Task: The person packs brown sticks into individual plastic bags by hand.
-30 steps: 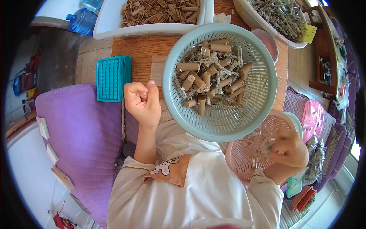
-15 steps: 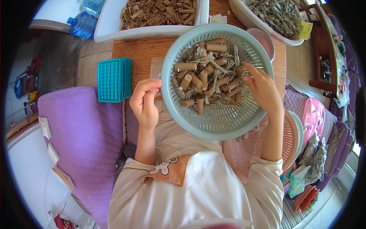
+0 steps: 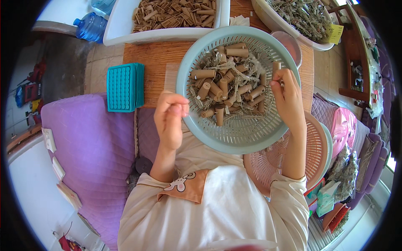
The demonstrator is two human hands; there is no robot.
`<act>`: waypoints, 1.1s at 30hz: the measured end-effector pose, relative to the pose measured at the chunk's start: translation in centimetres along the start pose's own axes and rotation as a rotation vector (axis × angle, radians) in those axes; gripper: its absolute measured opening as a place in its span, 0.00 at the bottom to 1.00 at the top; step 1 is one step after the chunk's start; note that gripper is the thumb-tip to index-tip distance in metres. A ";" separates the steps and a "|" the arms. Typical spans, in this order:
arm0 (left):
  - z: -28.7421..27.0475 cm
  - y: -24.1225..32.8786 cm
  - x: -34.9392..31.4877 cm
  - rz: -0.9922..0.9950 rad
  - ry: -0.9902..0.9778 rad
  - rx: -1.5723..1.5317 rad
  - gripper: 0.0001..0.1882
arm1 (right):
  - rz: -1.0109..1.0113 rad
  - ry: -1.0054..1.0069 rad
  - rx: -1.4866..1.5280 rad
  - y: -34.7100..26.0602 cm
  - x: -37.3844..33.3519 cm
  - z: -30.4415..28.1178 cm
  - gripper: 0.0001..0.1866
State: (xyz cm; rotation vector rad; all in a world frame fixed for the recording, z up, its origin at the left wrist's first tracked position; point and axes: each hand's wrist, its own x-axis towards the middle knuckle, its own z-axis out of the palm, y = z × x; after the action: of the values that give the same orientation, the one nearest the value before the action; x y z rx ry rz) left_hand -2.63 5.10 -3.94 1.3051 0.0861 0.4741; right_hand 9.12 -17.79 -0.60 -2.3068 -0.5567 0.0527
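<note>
A round grey-green plastic colander (image 3: 192, 131) sits in front of me, filled with short brown cardboard tubes (image 3: 203, 74) and tangled dry grey-green plant sprigs (image 3: 247, 75). Over its right side, my right hand (image 3: 287, 94) is closed with the fingers pinched. A single brown cardboard tube (image 3: 276, 66) stands up from those fingers. My left hand (image 3: 171, 119) is closed just at the colander's left rim, thumb against the curled fingers. Whatever it may hold is too small or hidden to make out.
A white tub (image 3: 163, 35) of loose brown tubes stands behind, left of a pale basin (image 3: 307, 39) of dried plants. Teal ridged trays (image 3: 123, 88) lie stacked at the wooden table's (image 3: 155, 54) left edge. A pink basket (image 3: 314, 154) is under my right forearm.
My right hand has closed on a tube near the colander's right edge and holds it upright. My left hand has shifted right, toward the colander's rim.
</note>
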 end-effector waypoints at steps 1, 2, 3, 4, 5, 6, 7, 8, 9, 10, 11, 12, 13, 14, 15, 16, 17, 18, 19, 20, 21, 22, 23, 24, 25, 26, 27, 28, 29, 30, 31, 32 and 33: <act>0.3 -0.1 -0.2 -0.031 -0.032 0.007 0.09 | 0.039 0.002 0.052 -0.7 -0.3 -0.1 0.06; 0.8 0.2 -0.3 -0.031 -0.031 0.008 0.09 | 0.038 0.000 0.054 -1.1 -0.6 0.0 0.06; 1.4 0.6 -0.4 -0.086 -0.100 0.018 0.09 | -0.011 0.004 0.126 -1.4 -0.9 0.1 0.07; 2.1 1.0 -0.3 -0.140 -0.170 0.028 0.09 | -0.060 0.007 0.198 -1.7 -1.2 0.2 0.08; 2.7 1.1 -0.2 -0.174 -0.169 0.019 0.11 | -0.062 0.005 0.199 -2.2 -1.5 0.3 0.08; 2.8 0.8 -0.2 -0.174 -0.167 0.020 0.11 | -0.090 -0.011 0.279 -2.6 -1.8 0.3 0.09; 2.8 0.5 -0.4 -0.162 -0.199 0.050 0.12 | -0.119 -0.027 0.358 -3.0 -2.0 0.4 0.09; 2.8 0.3 -0.4 -0.151 -0.232 0.081 0.13 | -0.120 -0.028 0.360 -3.3 -2.2 0.4 0.09; 2.8 0.3 -0.4 -0.137 -0.250 0.120 0.15 | -0.148 -0.039 0.378 -3.6 -2.4 0.5 0.10; 3.0 0.5 -0.4 -0.138 -0.251 0.120 0.15 | -0.177 -0.051 0.396 -3.8 -2.6 0.5 0.10; 3.4 0.9 -0.4 -0.154 -0.217 0.090 0.15 | -0.176 -0.050 0.396 -4.1 -2.6 0.4 0.10; 3.8 1.2 -0.4 -0.169 -0.180 0.062 0.15 | -0.224 -0.043 0.346 -4.4 -2.6 0.3 0.11; 4.3 1.4 -0.5 -0.169 -0.179 0.064 0.15 | -0.272 -0.035 0.296 -4.5 -2.6 0.3 0.11; 4.9 1.6 -0.6 -0.178 -0.086 -0.019 0.15 | -0.273 -0.036 0.298 -4.6 -2.6 0.3 0.11; 5.2 1.6 -0.6 -0.188 0.006 -0.102 0.14 | -0.298 -0.035 0.291 -4.7 -2.7 0.3 0.11; 5.2 1.6 -0.6 -0.189 0.005 -0.101 0.14 | -0.324 -0.034 0.285 -4.7 -2.7 0.3 0.12; 5.1 1.5 -0.6 -0.180 0.017 -0.122 0.14 | -0.323 -0.034 0.285 -4.8 -2.8 0.3 0.12; 5.1 1.5 -0.6 -0.171 0.029 -0.143 0.13 | -0.316 -0.057 0.295 -4.9 -2.8 0.2 0.12; 4.9 1.5 -0.6 -0.171 0.029 -0.143 0.13 | -0.309 -0.081 0.305 -4.9 -2.8 0.2 0.12; 4.3 1.3 -0.6 -0.168 -0.005 -0.032 0.12 | -0.309 -0.081 0.305 -5.0 -2.9 0.3 0.12; 3.9 1.1 -0.6 -0.164 -0.040 0.079 0.11 | -0.303 -0.073 0.314 -4.9 -2.8 0.4 0.12; 3.7 1.0 -0.6 -0.164 -0.041 0.079 0.11 | -0.298 -0.065 0.323 -4.9 -2.8 0.6 0.13; 3.5 0.8 -0.6 -0.144 -0.060 0.137 0.11 | -0.298 -0.064 0.323 -5.0 -3.1 0.7 0.13; 3.4 0.7 -0.6 -0.123 -0.076 0.196 0.10 | -0.210 -0.036 0.459 -5.1 -3.4 0.9 0.13; 3.4 0.7 -0.5 -0.122 -0.075 0.196 0.10 | -0.120 -0.008 0.594 -5.2 -3.6 0.9 0.13; 3.6 0.8 -0.4 -0.087 -0.035 0.188 0.09 | -0.121 -0.009 0.594 -5.2 -3.4 0.7 0.13; 3.7 0.9 -0.2 -0.052 0.004 0.180 0.08 | -0.228 -0.119 0.576 -5.1 -3.0 0.2 0.12; 3.8 1.2 -0.1 -0.051 0.005 0.179 0.08 | -0.334 -0.229 0.556 -5.0 -2.7 -0.2 0.12; 3.8 1.6 0.1 -0.100 0.030 0.067 0.07 | -0.334 -0.230 0.555 -5.0 -2.6 -0.3 0.12; 3.9 2.0 0.1 -0.148 0.054 -0.045 0.07 | -0.317 -0.306 0.474 -5.1 -2.5 -0.5 0.12; 3.8 2.3 0.1 -0.148 0.055 -0.045 0.07 | -0.301 -0.382 0.393 -5.1 -2.4 -0.6 0.13; 3.7 2.6 -0.1 -0.212 -0.026 -0.123 0.06 | -0.301 -0.382 0.393 -5.2 -2.4 -0.5 0.13; 3.6 2.8 -0.2 -0.275 -0.108 -0.202 0.06 | -0.141 -0.316 0.344 -5.5 -2.4 -0.3 0.12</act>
State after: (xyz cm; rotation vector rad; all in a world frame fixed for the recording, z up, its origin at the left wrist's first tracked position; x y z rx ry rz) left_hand -2.47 2.28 -0.38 1.0980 0.1227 0.1723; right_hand 4.96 -15.51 3.03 -1.9286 -0.8011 0.4178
